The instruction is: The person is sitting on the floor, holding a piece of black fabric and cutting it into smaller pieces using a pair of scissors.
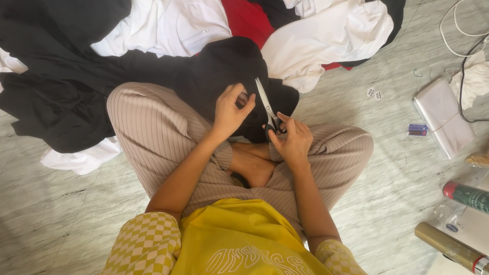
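The left hand (230, 109) pinches a fold of the soft black cotton garment (224, 71) draped over the knee, fingers closed on the cloth to hold it taut; the right hand (293, 140) is clamped through the black handles of steel-bladed scissors (267, 107), blades angled up at that fold; more black, white and red clothes (168, 25) heap beyond; the pale veined marble floor (61, 203) carries a grey flat pouch (443, 117) at right.

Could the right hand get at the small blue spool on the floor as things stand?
Probably not at once: the right hand is shut on the scissors. The floor across to the blue spool looks unobstructed, though.
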